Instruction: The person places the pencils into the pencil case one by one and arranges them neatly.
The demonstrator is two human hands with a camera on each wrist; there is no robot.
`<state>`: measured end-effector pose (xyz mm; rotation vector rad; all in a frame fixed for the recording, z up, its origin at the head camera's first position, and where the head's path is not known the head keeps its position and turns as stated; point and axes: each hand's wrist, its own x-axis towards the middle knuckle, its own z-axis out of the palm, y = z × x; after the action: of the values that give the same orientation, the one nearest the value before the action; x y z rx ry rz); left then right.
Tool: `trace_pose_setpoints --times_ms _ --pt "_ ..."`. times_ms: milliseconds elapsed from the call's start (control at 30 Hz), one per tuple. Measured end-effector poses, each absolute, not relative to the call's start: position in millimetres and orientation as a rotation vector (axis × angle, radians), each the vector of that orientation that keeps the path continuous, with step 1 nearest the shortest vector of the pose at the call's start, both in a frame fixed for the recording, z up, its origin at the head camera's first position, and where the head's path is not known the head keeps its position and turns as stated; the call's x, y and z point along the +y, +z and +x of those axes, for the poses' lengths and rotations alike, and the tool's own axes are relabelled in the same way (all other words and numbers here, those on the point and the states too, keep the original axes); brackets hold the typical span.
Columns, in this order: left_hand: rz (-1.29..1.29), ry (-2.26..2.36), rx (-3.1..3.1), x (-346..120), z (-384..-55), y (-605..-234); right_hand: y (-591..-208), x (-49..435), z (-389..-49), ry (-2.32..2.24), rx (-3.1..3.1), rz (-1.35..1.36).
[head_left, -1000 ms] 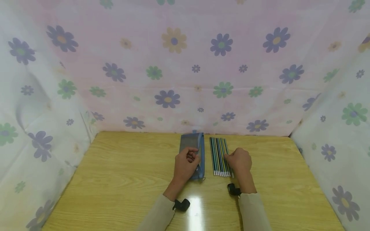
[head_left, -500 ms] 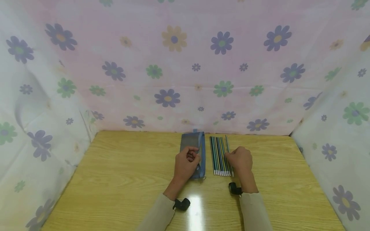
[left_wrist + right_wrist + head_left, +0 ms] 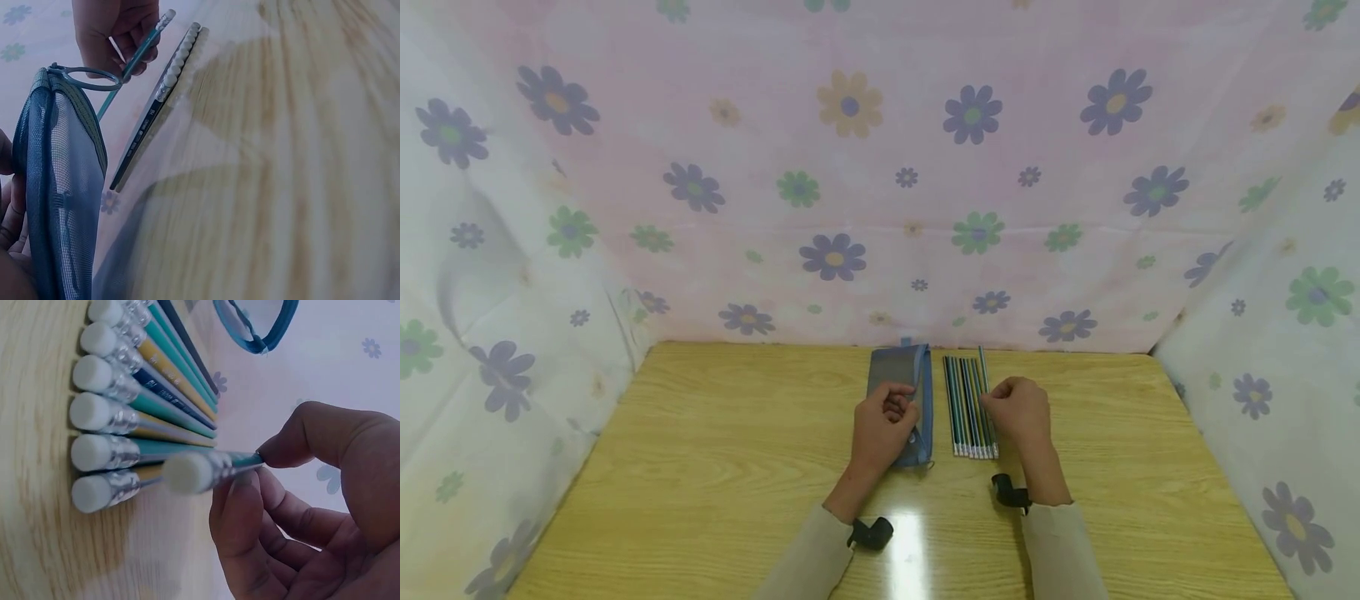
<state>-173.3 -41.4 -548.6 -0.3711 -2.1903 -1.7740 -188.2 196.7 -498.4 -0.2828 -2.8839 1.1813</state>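
My left hand (image 3: 883, 425) grips the blue mesh pencil case (image 3: 891, 367) near the middle of the table. In the left wrist view the case (image 3: 75, 181) stands on edge, its zip side and pull ring (image 3: 94, 79) towards the row of pencils. Between thumb and fingers, my right hand (image 3: 1021, 410) pinches a green pencil (image 3: 240, 462) with a white eraser. That pencil is raised above the right end of a row of several striped pencils (image 3: 966, 408), erasers towards me. Part of the case is hidden behind my left hand.
The wooden table (image 3: 722, 450) reaches back to a flowered cloth (image 3: 910, 208), which also hangs at both sides. Black cameras (image 3: 871, 533) are strapped to both wrists. A bright reflection lies on the tabletop between the forearms.
The pencil in my right hand has come up off the table and shifted left, towards the row. My left hand stays put on the case.
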Motion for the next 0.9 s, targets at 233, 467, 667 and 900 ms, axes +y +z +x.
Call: trace_pose_setpoints --times_ms 233,467,667,900 --pt "-0.375 -1.813 -2.166 -41 -173 -547 -494 194 -188 1.272 -2.881 -0.203" --pt "-0.372 -1.841 -2.159 -39 -172 -548 -493 189 -187 1.401 -2.864 -0.179" --pt "-0.373 -1.833 -2.165 -39 -173 -549 -492 183 -185 1.585 -2.797 -0.191" --pt "-0.372 -1.805 -2.193 -39 -172 -548 -492 175 -184 1.729 -2.731 -0.159"
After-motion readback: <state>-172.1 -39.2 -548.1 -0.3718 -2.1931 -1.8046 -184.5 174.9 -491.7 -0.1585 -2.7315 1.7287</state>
